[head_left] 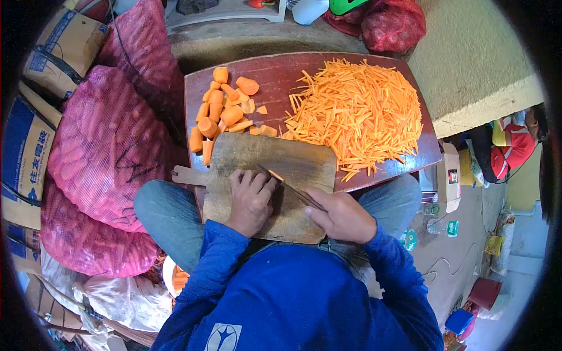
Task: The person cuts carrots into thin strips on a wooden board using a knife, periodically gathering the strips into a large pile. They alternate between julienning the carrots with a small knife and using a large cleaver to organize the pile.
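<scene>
A worn wooden cutting board (234,158) lies across my lap, its far edge over the table. My right hand (342,215) is closed round the handle of a knife (298,192), the blade slanting up and left over the board. Against the blade near its tip shows a thin orange carrot sliver (276,175). Just left of the blade, my left hand (253,199) presses on the board with curled fingers; whatever is under them is hidden. Beyond the board, carrot chunks (233,115) sit at the left and a big heap of carrot strips (363,111) at the right.
The reddish-brown table (275,70) stands in front of me. Pink mesh sacks (111,146) and cardboard boxes (35,146) crowd the left. A red mesh bag (393,26) rests at the back. Plastic bottles (442,227) lie on the floor right; another person (515,146) is farther off.
</scene>
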{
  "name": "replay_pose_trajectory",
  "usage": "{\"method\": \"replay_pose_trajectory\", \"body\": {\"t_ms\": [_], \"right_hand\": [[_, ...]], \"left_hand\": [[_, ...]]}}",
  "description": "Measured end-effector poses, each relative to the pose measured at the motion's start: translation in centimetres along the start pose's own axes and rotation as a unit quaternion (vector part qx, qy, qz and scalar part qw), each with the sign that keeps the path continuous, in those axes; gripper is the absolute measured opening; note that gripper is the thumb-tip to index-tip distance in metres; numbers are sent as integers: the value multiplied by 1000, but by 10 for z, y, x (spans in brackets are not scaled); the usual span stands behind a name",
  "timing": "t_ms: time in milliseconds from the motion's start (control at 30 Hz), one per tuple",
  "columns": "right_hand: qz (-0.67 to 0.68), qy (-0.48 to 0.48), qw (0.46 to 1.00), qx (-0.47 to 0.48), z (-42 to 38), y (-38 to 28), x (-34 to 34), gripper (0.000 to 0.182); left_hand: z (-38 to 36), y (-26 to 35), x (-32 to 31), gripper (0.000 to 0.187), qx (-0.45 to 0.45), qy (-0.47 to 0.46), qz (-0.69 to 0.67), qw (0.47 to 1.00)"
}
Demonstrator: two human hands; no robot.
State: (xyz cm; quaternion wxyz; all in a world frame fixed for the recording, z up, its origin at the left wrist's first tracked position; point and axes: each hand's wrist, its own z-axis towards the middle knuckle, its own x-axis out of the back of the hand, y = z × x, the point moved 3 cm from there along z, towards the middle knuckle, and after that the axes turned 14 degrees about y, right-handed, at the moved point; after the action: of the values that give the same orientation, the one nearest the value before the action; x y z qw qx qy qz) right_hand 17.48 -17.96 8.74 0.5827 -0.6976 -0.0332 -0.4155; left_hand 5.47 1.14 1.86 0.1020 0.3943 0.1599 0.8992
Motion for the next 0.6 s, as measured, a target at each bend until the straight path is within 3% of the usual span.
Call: {"method": "replay_pose_trajectory", "body": {"t_ms": [67, 200, 500, 600], "right_hand": [[-54, -5, 999, 4, 12, -5, -9, 37], [-26, 35, 997, 57, 20, 0, -16, 38], [-64, -8, 998, -1, 13, -3, -20, 40], [-38, 37, 997, 57, 21, -1, -27, 39]], "left_hand": [[0, 0, -1, 42, -3, 10, -3, 1000], [0, 0, -1, 38, -6, 27, -1, 1000], [-2, 0, 0, 35, -14, 24, 7, 1000], [0, 2, 2, 37, -9, 29, 9, 1000]]}}
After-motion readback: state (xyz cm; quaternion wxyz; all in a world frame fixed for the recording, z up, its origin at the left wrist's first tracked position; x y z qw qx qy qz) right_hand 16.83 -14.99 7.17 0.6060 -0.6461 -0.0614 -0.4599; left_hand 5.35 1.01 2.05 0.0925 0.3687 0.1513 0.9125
